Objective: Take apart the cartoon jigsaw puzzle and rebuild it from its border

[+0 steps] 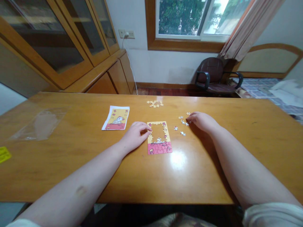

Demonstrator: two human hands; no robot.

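A partly assembled jigsaw puzzle [159, 147] lies on the table, with a yellow border, a pink lower part and a gap in its middle. My left hand [136, 136] rests at its left edge, thumb and fingers apart, fingertips touching the border. To the right, my right hand [203, 121] reaches down to a group of loose white puzzle pieces [183, 122]. Its fingers are drawn together at the pieces; whatever is between the fingertips is hidden. Two more loose pieces, one white and red [175, 128] and one white [183, 134], lie nearer the puzzle.
Yellow puzzle pieces [155, 104] are grouped behind the puzzle. A printed reference picture [116, 118] of a white animal lies left of it. Further left are a clear plastic bag [44, 124] and a yellow label [4, 154]. Beyond the wooden table [189, 176] stands an office chair [210, 74].
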